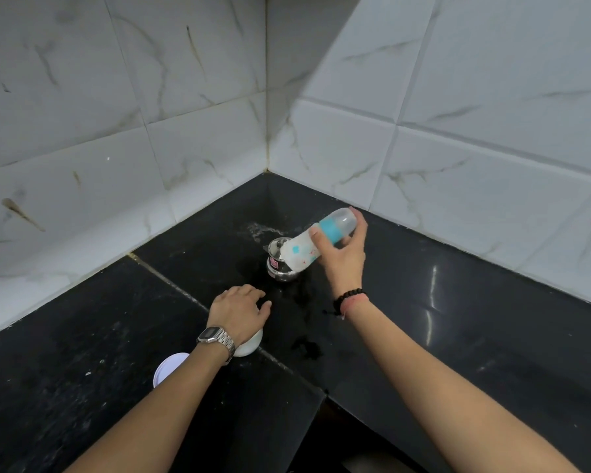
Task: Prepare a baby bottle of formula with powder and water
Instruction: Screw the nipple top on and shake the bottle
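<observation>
Counter [423, 302]: black stone, set into a corner of white marbled wall tile [185, 97]; walls close it behind and on both sides. I see bare surface to the right of the arms; the front edge drops away at lower centre.

Steel pot [280, 266]: small, upright near the corner, partly hidden by the bottle's base.

White container [251, 346]: just under my left wrist, mostly covered. Its white lid [169, 368] lies flat just beside it, nearer the front edge.

Baby bottle [316, 240]: tilted almost sideways above the pot, clear cap end raised to the right, milky contents inside.

Right hand [342, 254]: fingers wrapped round the bottle at its teal collar.

Left hand [238, 310]: lowered over the counter, fingers loosely curved and slightly spread; whether they touch the stone I cannot tell.
</observation>
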